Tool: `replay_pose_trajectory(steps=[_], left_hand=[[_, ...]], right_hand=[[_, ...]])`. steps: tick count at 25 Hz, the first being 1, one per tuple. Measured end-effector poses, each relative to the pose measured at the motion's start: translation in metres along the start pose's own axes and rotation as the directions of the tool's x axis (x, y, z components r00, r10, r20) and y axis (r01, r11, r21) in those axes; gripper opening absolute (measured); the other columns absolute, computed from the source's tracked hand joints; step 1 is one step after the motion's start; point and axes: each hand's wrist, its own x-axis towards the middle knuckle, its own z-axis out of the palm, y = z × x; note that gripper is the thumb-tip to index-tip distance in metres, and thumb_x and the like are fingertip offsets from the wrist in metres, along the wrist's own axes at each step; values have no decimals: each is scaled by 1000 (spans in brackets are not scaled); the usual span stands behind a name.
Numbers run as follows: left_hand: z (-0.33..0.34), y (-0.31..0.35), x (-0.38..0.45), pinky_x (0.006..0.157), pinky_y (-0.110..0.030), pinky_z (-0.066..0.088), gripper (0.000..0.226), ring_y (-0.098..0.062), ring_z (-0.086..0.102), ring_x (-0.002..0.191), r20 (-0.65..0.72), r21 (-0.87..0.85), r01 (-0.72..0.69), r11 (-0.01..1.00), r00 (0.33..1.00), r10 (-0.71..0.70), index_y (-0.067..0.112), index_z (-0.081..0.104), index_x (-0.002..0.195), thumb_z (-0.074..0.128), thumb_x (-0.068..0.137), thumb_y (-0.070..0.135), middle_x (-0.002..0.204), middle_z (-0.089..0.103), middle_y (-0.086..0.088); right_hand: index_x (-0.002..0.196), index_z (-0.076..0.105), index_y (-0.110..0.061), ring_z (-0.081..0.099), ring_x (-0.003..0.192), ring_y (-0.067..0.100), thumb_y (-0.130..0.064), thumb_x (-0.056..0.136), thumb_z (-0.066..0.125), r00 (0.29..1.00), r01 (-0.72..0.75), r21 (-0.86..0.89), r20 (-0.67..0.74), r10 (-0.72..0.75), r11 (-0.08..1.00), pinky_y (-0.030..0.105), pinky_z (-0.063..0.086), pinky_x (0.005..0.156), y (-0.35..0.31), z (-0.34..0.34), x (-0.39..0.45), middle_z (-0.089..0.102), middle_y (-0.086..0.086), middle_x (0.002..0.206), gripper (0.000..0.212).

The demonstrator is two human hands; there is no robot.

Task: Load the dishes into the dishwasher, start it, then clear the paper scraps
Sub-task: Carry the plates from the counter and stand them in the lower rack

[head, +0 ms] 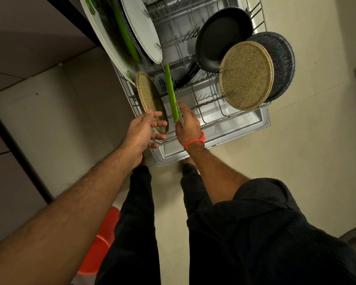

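The dishwasher's lower rack [214,113] is pulled out over the open door [247,128]. A thin green plate [170,89] stands on edge between the tines at the front. My right hand [188,126], with a red wrist cord, lies against its near edge, fingers straight. A speckled tan plate [148,93] leans in the left front corner. My left hand [144,128] is spread at its lower rim and grips nothing. Two tan plates [246,75], a black frying pan [220,38] and a dark speckled plate [282,58] stand on the right.
A white plate [142,27], another green plate [124,36] and a large white platter [103,40] stand along the rack's left side. A counter and cabinet front [29,120] run along the left. An orange-red plastic object [99,243] sits on the floor by my left leg.
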Motion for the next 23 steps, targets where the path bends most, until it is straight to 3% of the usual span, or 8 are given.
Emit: replay_pose_trajectory(steps=[3,7,10,15,19,21,23], left_hand=[[4,0,-4,53,-25,49,37,-18,67,75,8,6,-23,1000,1000,23,22,63,127,34,111,37,113,73,-3],[8,8,-22,59,-29,53,35,-22,69,82,12,9,-62,998,998,62,20,62,128,35,111,34,114,72,-4],[8,20,-54,61,-29,55,32,-20,70,83,8,9,-77,997,997,77,21,63,128,40,109,33,114,71,-2],[5,54,-129,61,-28,54,26,-17,68,81,0,32,-183,983,983,183,24,64,124,45,108,31,112,71,1],[10,52,-147,63,-29,53,21,-16,68,81,-18,21,-239,971,971,240,28,66,116,47,107,31,111,71,1],[18,39,-138,68,-32,55,18,-15,68,85,-41,39,-227,973,973,229,33,65,108,48,106,31,112,70,2],[28,15,-120,77,-38,57,16,-16,67,92,-66,86,-187,979,979,193,32,64,111,49,106,33,114,67,2]], right_hand=[[144,44,-9,51,127,25,8,89,50,998,5,46,-68,-2,999,31,43,106,4,-11,-3,55,13,138,57],[145,43,-14,64,101,15,9,92,43,994,-45,244,-87,68,969,16,50,84,6,-40,-13,65,5,116,58],[143,44,-16,67,89,12,12,91,40,998,-34,354,-44,53,935,19,55,78,-6,-72,-29,67,5,106,59],[129,57,-7,65,73,7,3,97,40,999,-44,390,23,39,920,22,52,68,-60,-134,-56,70,9,97,38],[124,60,-2,66,90,22,4,96,45,998,-54,388,7,56,920,33,54,83,-71,-161,-58,69,16,100,32],[123,62,-3,63,95,22,4,94,49,994,-91,359,-16,104,929,30,52,88,-58,-163,-54,68,18,105,32],[126,60,-7,59,94,20,2,92,54,977,-196,340,-13,213,920,24,49,82,-33,-156,-48,64,15,113,36]])
